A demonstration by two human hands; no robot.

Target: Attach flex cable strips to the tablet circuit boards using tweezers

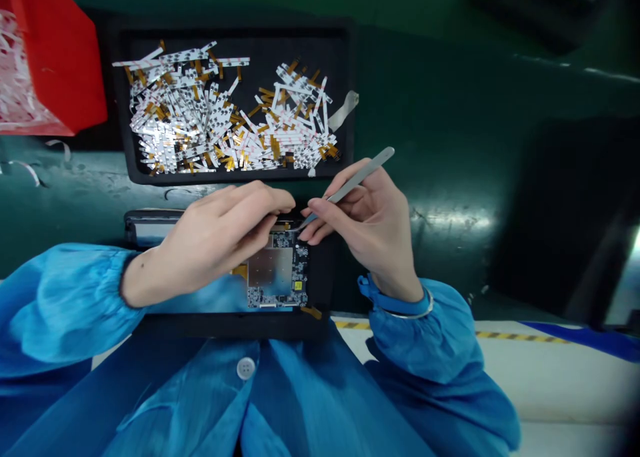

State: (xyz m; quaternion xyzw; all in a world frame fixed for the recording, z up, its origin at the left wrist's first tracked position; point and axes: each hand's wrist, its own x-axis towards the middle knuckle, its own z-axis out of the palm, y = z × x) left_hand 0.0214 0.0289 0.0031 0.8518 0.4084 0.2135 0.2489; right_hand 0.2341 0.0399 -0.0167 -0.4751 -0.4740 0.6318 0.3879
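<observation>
Board (270, 270) lies in the right part of the device (200, 295), on the near side of the table (450, 143), below the tray (265, 47) of loose strips (170, 117).

Right hand (370, 223): grip clamped on the tweezers (357, 177), thumb against fingers; tips down at the board's upper edge, contact not resolvable. Left hand (225, 227): over the device, fingers bent; fingertips partly hidden, so unclear whether they pinch anything.

Handling (judged): board light, stiff, fragile; small parts crowd its right side, so best taken by bare edges, clear of components. Orange flex (241, 270) at its left likely thin, bendy, easily creased; hold flat, no tugging. Tweezers light, smooth metal, perhaps slippery; pinch mid-shank.
</observation>
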